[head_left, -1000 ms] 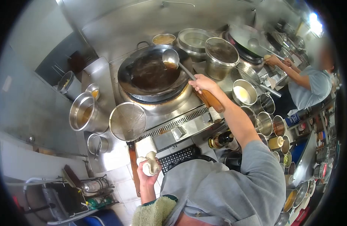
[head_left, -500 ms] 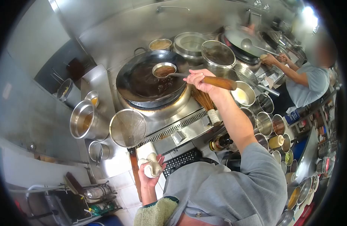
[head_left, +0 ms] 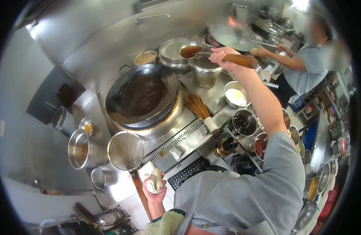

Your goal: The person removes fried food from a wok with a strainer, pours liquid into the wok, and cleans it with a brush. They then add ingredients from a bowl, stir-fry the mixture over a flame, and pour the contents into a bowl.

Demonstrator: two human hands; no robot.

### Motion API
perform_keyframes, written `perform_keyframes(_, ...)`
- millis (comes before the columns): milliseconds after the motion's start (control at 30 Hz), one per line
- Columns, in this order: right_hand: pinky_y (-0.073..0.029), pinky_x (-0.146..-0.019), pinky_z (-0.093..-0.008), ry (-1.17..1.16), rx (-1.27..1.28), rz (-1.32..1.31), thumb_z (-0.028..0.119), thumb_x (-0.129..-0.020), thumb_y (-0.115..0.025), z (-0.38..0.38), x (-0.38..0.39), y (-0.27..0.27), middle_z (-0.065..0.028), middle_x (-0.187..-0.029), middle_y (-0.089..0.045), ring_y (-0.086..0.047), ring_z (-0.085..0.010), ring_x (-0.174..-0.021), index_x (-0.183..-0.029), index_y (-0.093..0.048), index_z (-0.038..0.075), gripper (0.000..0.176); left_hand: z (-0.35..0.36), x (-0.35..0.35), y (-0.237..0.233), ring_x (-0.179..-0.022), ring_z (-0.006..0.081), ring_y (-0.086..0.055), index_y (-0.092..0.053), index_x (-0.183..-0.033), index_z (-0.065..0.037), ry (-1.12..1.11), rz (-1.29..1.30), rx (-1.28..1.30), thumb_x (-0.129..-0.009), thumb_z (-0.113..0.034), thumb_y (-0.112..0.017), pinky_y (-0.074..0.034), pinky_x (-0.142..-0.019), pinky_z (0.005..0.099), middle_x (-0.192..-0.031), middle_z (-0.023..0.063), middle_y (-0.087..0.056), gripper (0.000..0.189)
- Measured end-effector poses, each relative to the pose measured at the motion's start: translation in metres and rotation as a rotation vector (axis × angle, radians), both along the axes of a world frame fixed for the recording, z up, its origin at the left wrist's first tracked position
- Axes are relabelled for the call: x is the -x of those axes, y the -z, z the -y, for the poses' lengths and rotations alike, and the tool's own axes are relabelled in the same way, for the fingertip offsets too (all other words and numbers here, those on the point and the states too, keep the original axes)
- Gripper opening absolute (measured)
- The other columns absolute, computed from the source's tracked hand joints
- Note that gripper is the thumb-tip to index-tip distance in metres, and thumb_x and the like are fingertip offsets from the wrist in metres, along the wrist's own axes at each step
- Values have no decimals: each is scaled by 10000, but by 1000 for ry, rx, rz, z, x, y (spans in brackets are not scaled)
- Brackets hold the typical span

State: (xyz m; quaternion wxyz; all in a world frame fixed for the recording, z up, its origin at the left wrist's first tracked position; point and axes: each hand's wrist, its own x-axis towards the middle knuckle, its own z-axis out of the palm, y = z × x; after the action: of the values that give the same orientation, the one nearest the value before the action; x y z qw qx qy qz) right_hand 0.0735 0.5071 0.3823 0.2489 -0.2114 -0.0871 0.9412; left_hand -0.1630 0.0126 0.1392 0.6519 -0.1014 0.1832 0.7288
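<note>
My right hand [head_left: 224, 58] is closed on a ladle [head_left: 191, 51] near where its metal shaft meets the wooden grip. Brown liquid fills the ladle's bowl, which is held level above a steel pot [head_left: 206, 76] at the back of the stove. Low in front of my body, my left hand [head_left: 158, 197] is wrapped round a bunched white cloth [head_left: 153, 181]. A large black wok [head_left: 139, 96] sits on the burner with dark residue inside.
A round mesh strainer [head_left: 125, 150] lies near a steel pot [head_left: 79, 150] on the left. A bamboo brush [head_left: 198, 107] lies right of the wok, beside a bowl of white liquid [head_left: 236, 95]. Another person [head_left: 305, 66] works at a steaming wok on the right.
My right hand has carried the ladle from over the wok up and right to above the steel pot. My left hand keeps the cloth. The camera's view has shifted.
</note>
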Motion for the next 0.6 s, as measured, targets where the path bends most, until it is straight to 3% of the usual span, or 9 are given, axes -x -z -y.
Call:
perform_keyframes(133, -293, -374, -210, -19, -412, 295, 43, -903, -508, -25, -36, 33, -3, -544, -387, -385, -81, -432, -643, -362, 72, 300, -19, 6, -9, -616, 232, -529, -524, -1179, -30, 60, -46, -7, -819, -326, -523, -404, -379, 275, -996, 176, -596, 467)
perform_keyframes(233, -381, -474, -287, -138, -1168, 864, 229, -902, -548, -32, -65, 71, -58, -459, -479, -470, -173, -445, -486, -487, 87, 444, -44, 12, -26, -640, 237, -557, -529, -1165, -29, 73, -184, 62, -819, -337, -518, -411, -382, 282, -960, 166, -609, 463)
perform_keyframes(300, -414, -455, -312, -30, -1302, 1240, 292, -862, -603, -15, -73, 91, -58, -513, -525, -550, -177, -510, -671, -573, 13, 340, -69, 21, -38, -651, 240, -577, -533, -1161, -28, 102, -236, 6, -839, -361, -489, -432, -408, 295, -931, 161, -617, 466)
perform_keyframes(367, -442, -469, -334, 119, -1425, 1380, 318, -853, -624, 10, -73, 115, -66, -614, -547, -545, -167, -507, -1037, -550, -19, 390, -103, 31, -53, -753, 268, -601, -537, -1166, -49, 119, -208, -20, -886, -386, -430, -477, -479, 332, -990, 168, -612, 451)
perform_keyframes(433, -367, -1010, -362, 149, -1316, 1454, 241, -821, -648, 24, -71, 139, -188, -1374, -448, -473, -253, -1221, -1375, -397, 27, 645, -142, 38, -71, -859, 293, -619, -529, -1185, -54, 37, -238, -12, -901, -431, -399, -525, -612, 365, -1041, 161, -610, 489)
perform_keyframes(467, -376, -1008, -362, 264, -1458, 1298, 217, -858, -591, 32, -73, 157, -178, -1376, -446, -469, -267, -1234, -1385, -381, 36, 596, -160, 46, -71, -919, 289, -613, -520, -1199, -54, 26, -209, 7, -901, -416, -445, -520, -725, 370, -1057, 143, -610, 475)
perform_keyframes(500, -349, -1037, -382, 341, -1160, 880, 159, -896, -520, 8, -80, 206, -158, -1425, -388, -466, -292, -1227, -1406, -349, 54, 549, -177, 50, -72, -979, 286, -607, -512, -1214, -53, 15, -180, 27, -902, -402, -491, -514, -837, 375, -1074, 125, -611, 468)
perform_keyframes(567, -332, -1057, -385, 339, -784, 934, 104, -912, -483, 99, -33, 126, -162, -1412, -397, -449, -291, -1243, -1408, -331, 26, 525, -216, 65, -51, -975, 247, -573, -540, -1159, -121, 52, -178, -105, -875, -454, -533, -495, -815, 380, -1029, 71, -604, 437)
perform_keyframes(600, -338, -1044, -381, 370, -867, 955, 109, -911, -488, 110, -25, 126, -161, -1402, -403, -453, -287, -1227, -1408, -332, 26, 528, -228, 72, -43, -973, 227, -556, -555, -1132, -155, 70, -223, -155, -862, -480, -554, -486, -803, 382, -1006, 44, -600, 422)
